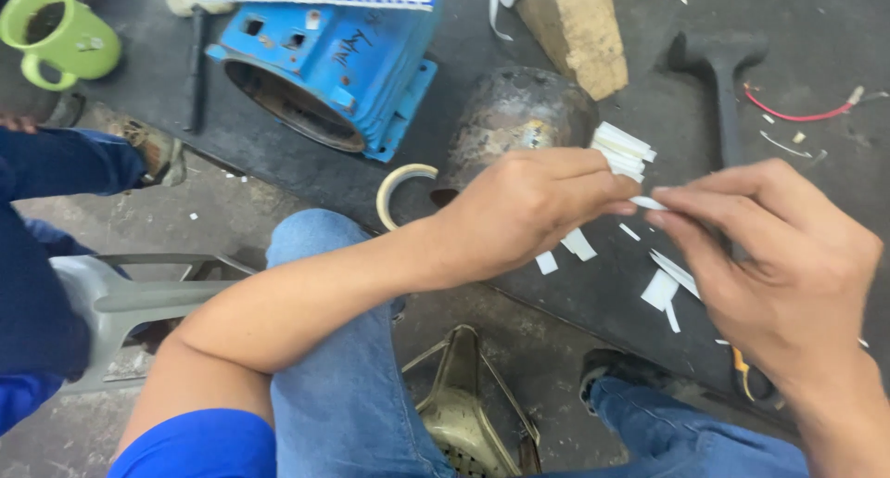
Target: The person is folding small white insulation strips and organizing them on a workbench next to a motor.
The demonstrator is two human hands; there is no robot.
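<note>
My left hand [528,209] grips a small stack of white paper strips [623,151] that stick out above its fingers. One thin white strip [647,203] spans between both hands, and my right hand [774,255] pinches its other end with thumb and forefinger. Both hands hover over the dark work surface [834,33], above my blue-jeaned knees. Several cut white strips [663,283] lie scattered on the surface under my hands.
A blue metal motor housing [329,65] lies at the back, a rusty round cover [524,107] beside it, a tape roll [399,186] at the edge. A wooden block [575,28], black mallet [723,79], red wire [797,114], green mug [60,35]. Another person's blue sleeve [56,163] at left.
</note>
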